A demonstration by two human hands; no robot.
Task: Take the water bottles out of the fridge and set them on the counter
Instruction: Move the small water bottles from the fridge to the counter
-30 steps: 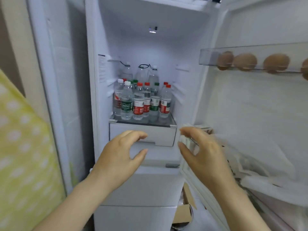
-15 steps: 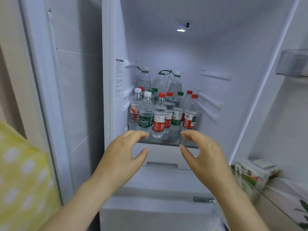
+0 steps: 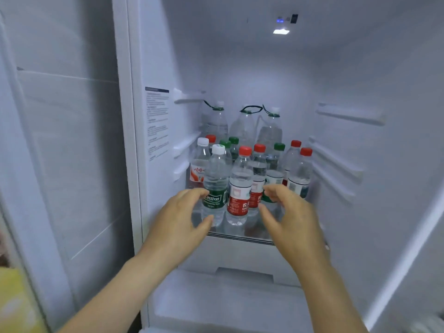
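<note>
Several small water bottles with white, red and green caps stand packed on the glass shelf (image 3: 240, 237) inside the open fridge. In front are a white-capped, green-labelled bottle (image 3: 215, 186) and a red-capped, red-labelled bottle (image 3: 240, 186). Three taller bottles (image 3: 243, 124) stand behind them. My left hand (image 3: 179, 219) hovers just left of the green-labelled bottle, fingers loosely curved, holding nothing. On the other side, my right hand (image 3: 289, 212) is close to the red-labelled bottle with its fingers curved and also empty.
A white drawer (image 3: 240, 258) sits under the shelf, with a lower ledge (image 3: 223, 306) below it. Shelf rails (image 3: 336, 164) line the right inner wall. The fridge's left wall carries a printed label (image 3: 157, 121). Something yellow (image 3: 14, 304) is at the lower left.
The view has closed in on the fridge interior, and the door shelf with eggs has left the frame. Both hands have risen and reached forward to the front row of bottles.
</note>
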